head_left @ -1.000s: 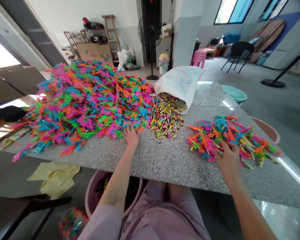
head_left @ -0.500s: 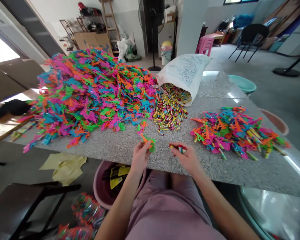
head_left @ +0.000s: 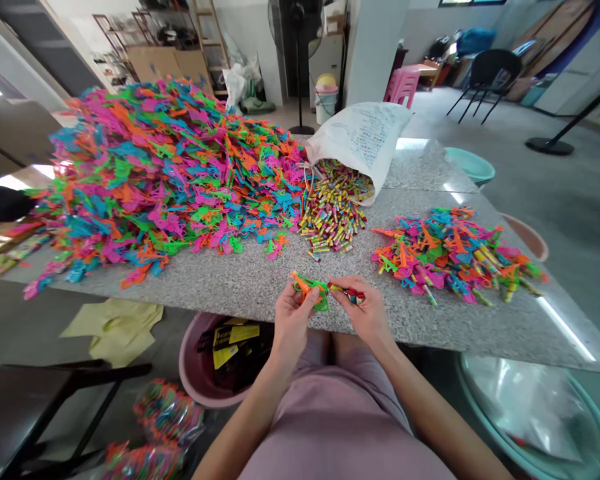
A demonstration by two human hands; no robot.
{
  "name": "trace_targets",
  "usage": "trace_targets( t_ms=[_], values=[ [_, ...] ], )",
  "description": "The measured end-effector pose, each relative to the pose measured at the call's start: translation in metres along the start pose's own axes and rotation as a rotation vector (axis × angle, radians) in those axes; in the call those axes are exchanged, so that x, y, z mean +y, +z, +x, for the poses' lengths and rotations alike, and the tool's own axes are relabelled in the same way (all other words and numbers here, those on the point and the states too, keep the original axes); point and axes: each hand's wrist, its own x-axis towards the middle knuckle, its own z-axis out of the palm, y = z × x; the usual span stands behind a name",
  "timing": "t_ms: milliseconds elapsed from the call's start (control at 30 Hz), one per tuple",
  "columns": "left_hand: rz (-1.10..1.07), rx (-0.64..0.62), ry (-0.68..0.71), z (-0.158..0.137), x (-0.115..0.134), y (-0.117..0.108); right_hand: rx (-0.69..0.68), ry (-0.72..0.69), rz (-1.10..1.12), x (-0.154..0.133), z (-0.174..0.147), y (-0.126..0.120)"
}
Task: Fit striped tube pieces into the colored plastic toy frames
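My left hand point(head_left: 294, 312) pinches small flat plastic toy pieces, an orange one point(head_left: 304, 285) and a green one point(head_left: 321, 297), just above the table's front edge. Close beside it, my right hand point(head_left: 366, 312) is closed on several small printed tubes point(head_left: 354, 295) with red and white ends. One yellow tube points from its fingertips toward the green piece; whether they touch I cannot tell. Ahead of my hands, more such tubes point(head_left: 333, 217) spill from a white sack point(head_left: 365, 137). A large heap of bright plastic pieces point(head_left: 175, 173) covers the left of the table.
On the right of the speckled stone table point(head_left: 220, 287) lies a smaller pile of plastic pieces with tubes point(head_left: 455, 253). Below the edge stand a pink tub point(head_left: 193, 360) and a teal basin point(head_left: 590, 413). A dark chair point(head_left: 25, 407) and filled clear bags point(head_left: 167, 413) are at lower left.
My two hands have come closer together, and the tube in my right fingertips now meets or nearly meets the green piece. The whole view has shifted slightly.
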Motion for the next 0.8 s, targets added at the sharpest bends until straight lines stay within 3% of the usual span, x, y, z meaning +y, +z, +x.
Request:
trace_targets(
  t_ms=[233,333,400,433,467,533,600,700,800],
  values=[
    [-0.029,0.052,-0.013,-0.001,-0.015,0.007,-0.017,-0.129,-0.184,0.01,-0.009,0.007],
    [0.154,-0.097,-0.051,0.026,-0.023,0.005,-0.001,-0.149,-0.248,0.025,-0.004,-0.017],
    [0.455,-0.163,0.008,0.062,-0.022,-0.003,0.161,-0.137,-0.371,0.042,0.006,-0.052],
    [0.648,-0.09,0.105,0.084,-0.02,-0.009,0.301,-0.117,-0.462,0.052,0.011,-0.073],
    [0.866,0.075,0.228,0.105,-0.016,-0.017,0.444,-0.1,-0.556,0.061,0.018,-0.093],
    [1.213,0.397,0.363,0.143,-0.008,-0.037,0.532,-0.064,-0.699,0.077,0.028,-0.126],
    [1.327,0.507,0.369,0.167,-0.002,-0.06,0.546,-0.079,-0.767,0.085,0.032,-0.138],
    [1.383,0.434,0.385,0.17,-0.001,-0.09,0.505,-0.053,-0.629,0.084,0.026,-0.11],
    [1.358,0.407,0.456,0.139,-0.008,-0.104,0.255,0.142,-0.282,0.076,0.016,-0.045]
  ],
)
